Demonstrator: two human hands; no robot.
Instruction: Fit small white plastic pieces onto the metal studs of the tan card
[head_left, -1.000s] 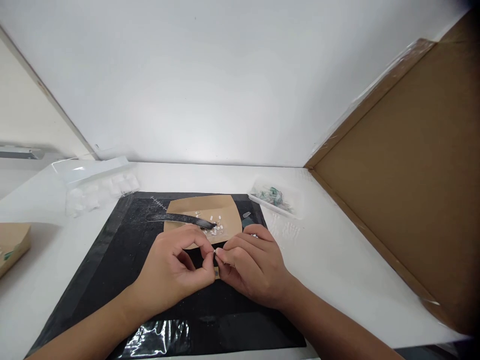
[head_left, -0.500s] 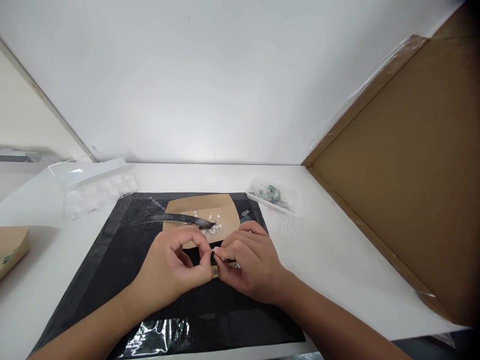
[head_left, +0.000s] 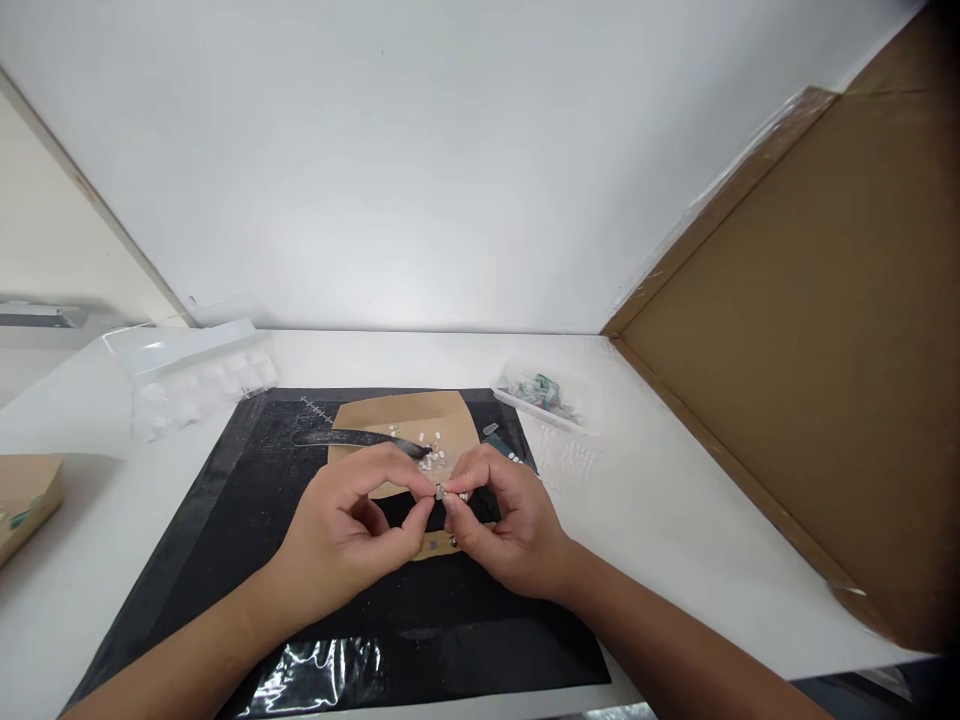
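Observation:
Above the black mat (head_left: 300, 620), my two hands meet fingertip to fingertip at a small clear, shiny piece (head_left: 440, 492). The thumb and index finger of my left hand (head_left: 360, 515) pinch its left side. On its right side, my right hand (head_left: 510, 520) pinches with thumb and index finger; its other fingers are curled. The piece is too small to name for sure. Below the fingertips lies a narrow brown strip (head_left: 431, 546) with a small shiny bit near its right end. Just beyond the hands, small white and clear bits (head_left: 427, 462) are scattered on brown paper (head_left: 405, 405).
A curved black strip (head_left: 352, 437), like a nail file, lies across the paper. A clear tray of green and clear pieces (head_left: 544, 392) stands back right, a clear compartment box (head_left: 202, 385) back left. Brown cardboard (head_left: 787, 350) walls the right side; a brown box (head_left: 30, 495) sits far left.
My right hand has shifted its fingers, now pinching with index finger and thumb tips farther apart from the curled fingers. The clear piece shows more plainly, and more of the brown strip is uncovered.

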